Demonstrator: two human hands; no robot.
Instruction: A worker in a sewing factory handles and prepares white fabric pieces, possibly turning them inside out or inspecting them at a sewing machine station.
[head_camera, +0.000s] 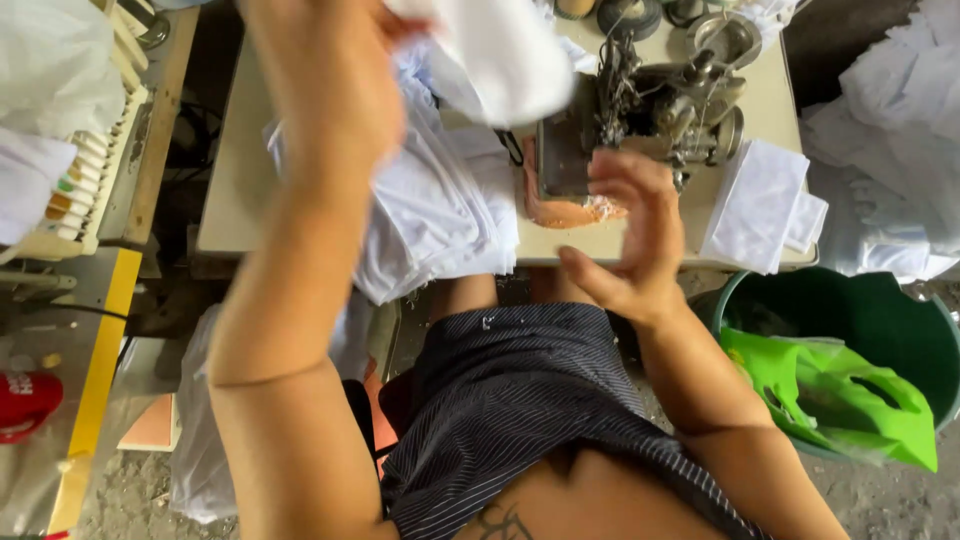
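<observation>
Left hand (335, 75) lifting white cloth (500, 55) (blurred, crumpled), right hand (630, 235) open

— How many hands are at work here?
— Two: the left hand (330, 90) and the right hand (630, 235).
— And machines?
— One sewing machine (650, 110) on the one table (235, 170).
— Cloth?
— One white piece (500, 55) held up, one heap of white fabric (435, 215), one folded stack (760, 205) at the table's right.
— On the floor?
— One green bucket (870, 310), one bright green bag (830, 385), one red cap (25, 400).
</observation>
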